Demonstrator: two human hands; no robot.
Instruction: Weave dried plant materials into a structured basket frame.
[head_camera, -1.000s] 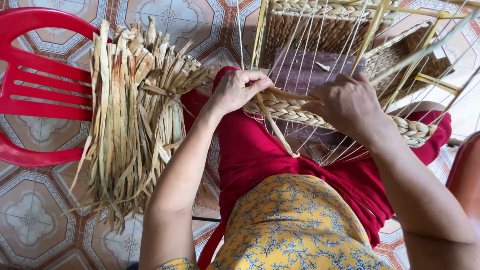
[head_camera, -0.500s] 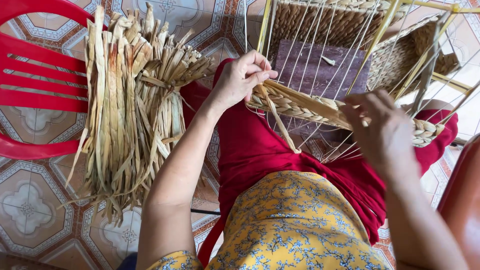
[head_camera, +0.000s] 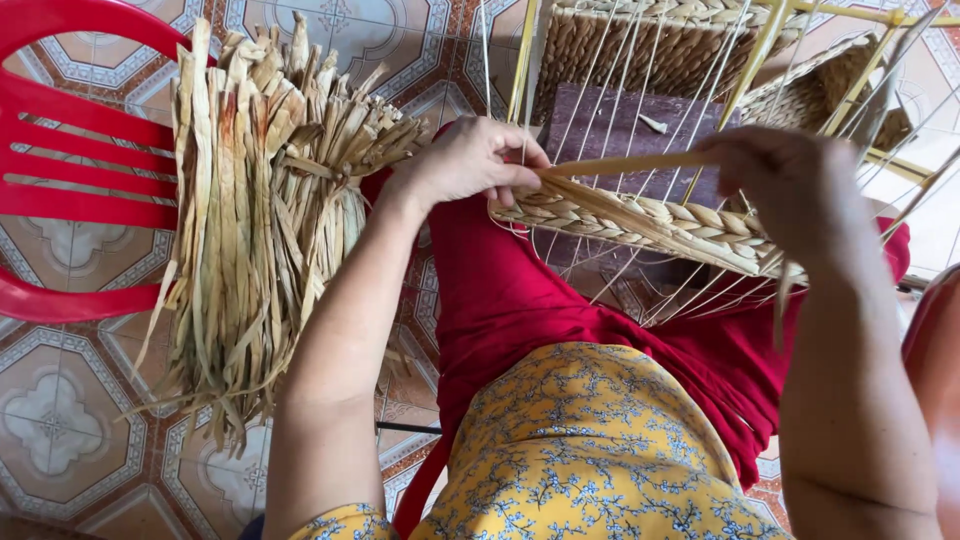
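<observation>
My left hand pinches one end of a flat dried straw strand against the left end of a woven straw band. My right hand grips the same strand at its other end, stretched level across thin white cords. The band runs across a yellow metal frame that rests over my lap. Rows of braided straw fill the frame's far side.
A bundle of dried straw strips hangs over the seat of a red plastic chair to my left. Patterned floor tiles lie below. I wear red trousers and a yellow flowered top.
Both hands have risen slightly. My right hand has drawn the strand out sideways so it lies taut and level between the hands, above the woven band.
</observation>
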